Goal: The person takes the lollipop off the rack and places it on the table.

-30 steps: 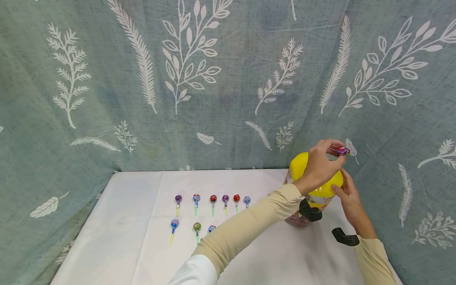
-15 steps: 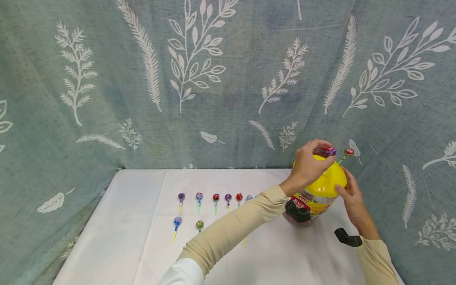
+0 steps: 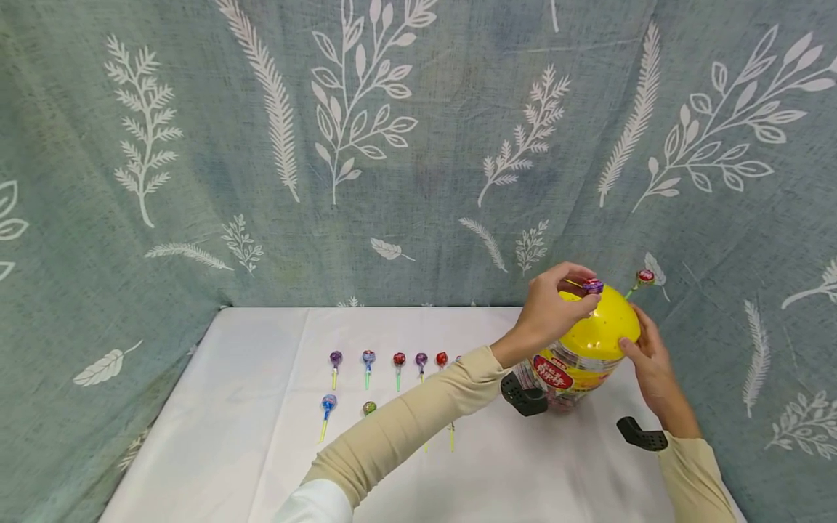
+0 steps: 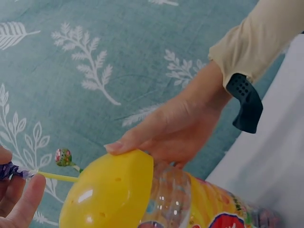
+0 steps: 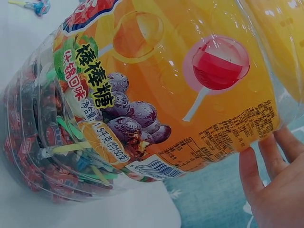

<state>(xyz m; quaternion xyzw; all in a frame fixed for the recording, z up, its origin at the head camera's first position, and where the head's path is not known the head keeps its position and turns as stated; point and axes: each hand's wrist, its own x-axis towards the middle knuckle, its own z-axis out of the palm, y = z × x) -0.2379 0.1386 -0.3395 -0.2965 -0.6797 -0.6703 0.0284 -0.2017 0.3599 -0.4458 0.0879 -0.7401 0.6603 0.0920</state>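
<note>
A clear plastic jar [image 3: 567,372] full of wrapped lollipops, with a yellow dome lid [image 3: 598,330], leans to the left on the white table [image 3: 216,436]. My left hand [image 3: 549,305] pinches the yellow stick of a purple-wrapped lollipop [image 3: 593,285] just above the lid; the same lollipop [image 4: 7,169] shows in the left wrist view. A red lollipop [image 3: 645,276] on a green stick pokes out of the lid's right side. My right hand [image 3: 644,352] rests flat against the jar's right side, its fingers [image 5: 268,190] under the label.
Several lollipops [image 3: 398,359] lie in a row on the table left of the jar, with more [image 3: 328,402] in front of them, partly hidden by my left forearm. A grey-green leaf-print curtain [image 3: 392,145] closes in the back and both sides.
My left hand has drawn the purple lollipop leftward, away from the red one in the lid. The jar has tipped further left. The right hand has stayed on the jar.
</note>
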